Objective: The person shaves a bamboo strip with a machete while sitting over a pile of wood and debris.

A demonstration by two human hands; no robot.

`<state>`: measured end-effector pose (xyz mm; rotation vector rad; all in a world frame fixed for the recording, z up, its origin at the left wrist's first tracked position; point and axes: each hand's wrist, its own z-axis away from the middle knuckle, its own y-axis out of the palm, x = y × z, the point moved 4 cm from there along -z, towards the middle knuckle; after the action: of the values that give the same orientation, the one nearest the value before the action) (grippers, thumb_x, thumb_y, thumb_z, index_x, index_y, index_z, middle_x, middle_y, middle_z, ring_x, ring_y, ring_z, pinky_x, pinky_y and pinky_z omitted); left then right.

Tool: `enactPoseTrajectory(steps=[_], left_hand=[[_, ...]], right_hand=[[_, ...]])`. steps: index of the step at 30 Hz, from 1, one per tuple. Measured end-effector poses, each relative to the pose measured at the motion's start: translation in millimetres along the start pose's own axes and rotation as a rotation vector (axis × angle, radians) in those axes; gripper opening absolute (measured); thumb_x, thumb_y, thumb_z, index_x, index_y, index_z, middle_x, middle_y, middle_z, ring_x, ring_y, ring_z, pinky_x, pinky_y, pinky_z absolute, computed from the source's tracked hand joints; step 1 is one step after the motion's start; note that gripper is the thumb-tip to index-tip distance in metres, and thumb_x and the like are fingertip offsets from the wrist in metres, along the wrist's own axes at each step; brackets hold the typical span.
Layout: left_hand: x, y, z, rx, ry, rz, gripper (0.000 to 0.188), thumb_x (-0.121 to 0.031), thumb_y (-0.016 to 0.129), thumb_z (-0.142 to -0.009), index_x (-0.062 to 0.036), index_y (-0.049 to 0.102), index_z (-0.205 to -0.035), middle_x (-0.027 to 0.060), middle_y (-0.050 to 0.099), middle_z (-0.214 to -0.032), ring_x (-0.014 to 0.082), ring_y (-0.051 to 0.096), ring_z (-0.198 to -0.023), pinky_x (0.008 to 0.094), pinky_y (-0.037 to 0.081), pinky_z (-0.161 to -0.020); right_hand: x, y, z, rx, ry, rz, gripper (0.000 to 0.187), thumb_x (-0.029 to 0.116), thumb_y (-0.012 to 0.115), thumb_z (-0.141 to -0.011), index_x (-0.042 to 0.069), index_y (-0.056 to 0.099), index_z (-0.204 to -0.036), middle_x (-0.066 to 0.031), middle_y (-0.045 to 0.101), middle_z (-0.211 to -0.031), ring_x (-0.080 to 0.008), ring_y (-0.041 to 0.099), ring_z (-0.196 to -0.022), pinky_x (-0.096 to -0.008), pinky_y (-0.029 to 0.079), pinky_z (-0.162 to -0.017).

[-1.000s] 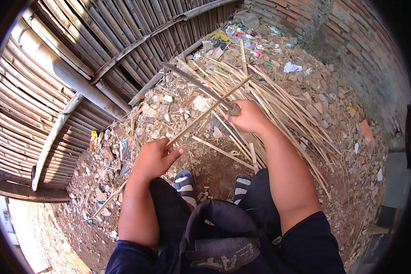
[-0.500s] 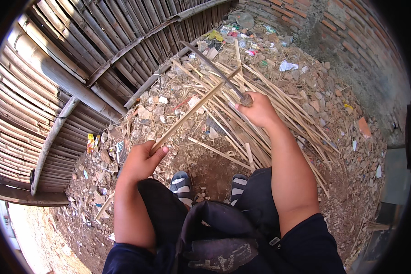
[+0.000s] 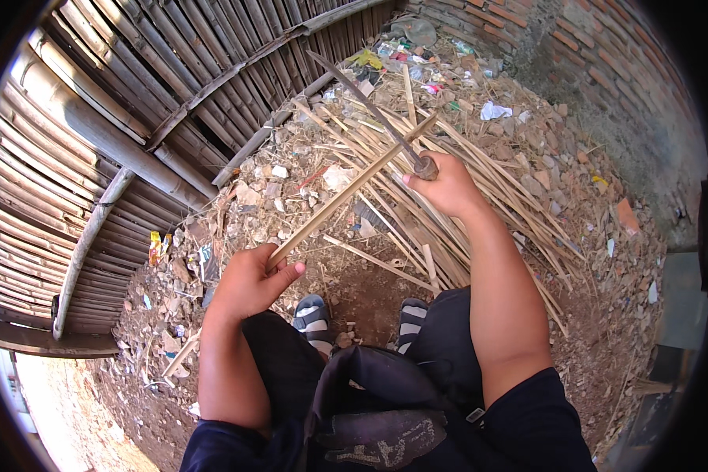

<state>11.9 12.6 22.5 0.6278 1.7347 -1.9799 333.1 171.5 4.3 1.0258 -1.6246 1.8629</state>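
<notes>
My left hand is closed round a long split bamboo strip, which slants up and away to the right. The strip's lower end comes out behind my left forearm, near the ground. In my right hand is the wooden handle of a long, narrow-bladed knife, its tip pointing far left. Blade and strip cross just ahead of the handle; whether the edge bites into the bamboo cannot be told. Beneath them lies a loose pile of cut bamboo strips.
A bamboo-slat wall runs along the left, with a brick wall at the far right. Rubble and litter, including a white paper scrap, cover the ground. My sandalled feet stand close to the pile.
The bamboo strip has slid a little farther up and right with my left hand, and its thumb sits more raised. The knife's blade has shifted slightly up and left.
</notes>
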Motion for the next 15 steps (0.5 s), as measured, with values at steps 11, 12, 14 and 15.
enactPoseTrajectory(steps=[11,12,14,15], left_hand=[[15.8,-1.7,3.0,0.046,-0.051,0.049,0.046,-0.041,0.080,-0.095,-0.0010,0.061,-0.079,0.0018,0.053,-0.061,0.0128,0.048,-0.059,0.0363,0.041,-0.055],[15.7,-1.8,2.0,0.044,-0.035,0.038,0.046,-0.040,0.079,-0.096,-0.0012,0.061,-0.079,0.0019,0.053,-0.061,0.0126,0.048,-0.059,0.0359,0.041,-0.055],[17.0,-2.6,-0.3,0.027,-0.059,0.043,0.046,-0.040,0.079,-0.097,-0.0011,0.062,-0.079,0.0017,0.053,-0.061,0.0125,0.048,-0.059,0.0358,0.041,-0.055],[19.3,-1.6,-0.9,0.015,-0.087,0.049,0.046,-0.040,0.078,-0.097,-0.0011,0.062,-0.080,0.0015,0.053,-0.061,0.0123,0.048,-0.059,0.0357,0.041,-0.054]], right_hand=[[-14.1,2.5,-10.1,-0.111,-0.051,0.043,0.021,0.026,0.081,-0.088,0.009,0.075,-0.100,-0.0146,0.072,-0.081,-0.0314,0.072,-0.079,-0.0427,0.054,-0.075],[-21.0,-2.2,-12.2,-0.200,-0.016,-0.017,0.021,0.025,0.081,-0.089,0.010,0.076,-0.103,-0.0148,0.073,-0.083,-0.0297,0.073,-0.081,-0.0413,0.055,-0.077],[-17.8,4.1,-8.6,-0.198,-0.036,0.003,0.027,0.027,0.081,-0.088,0.010,0.076,-0.108,-0.0174,0.075,-0.090,-0.0324,0.073,-0.084,-0.0408,0.055,-0.080],[-2.7,9.6,-2.1,-0.132,-0.058,0.060,0.028,0.029,0.081,-0.088,0.010,0.076,-0.108,-0.0175,0.075,-0.090,-0.0339,0.073,-0.084,-0.0417,0.055,-0.080]])
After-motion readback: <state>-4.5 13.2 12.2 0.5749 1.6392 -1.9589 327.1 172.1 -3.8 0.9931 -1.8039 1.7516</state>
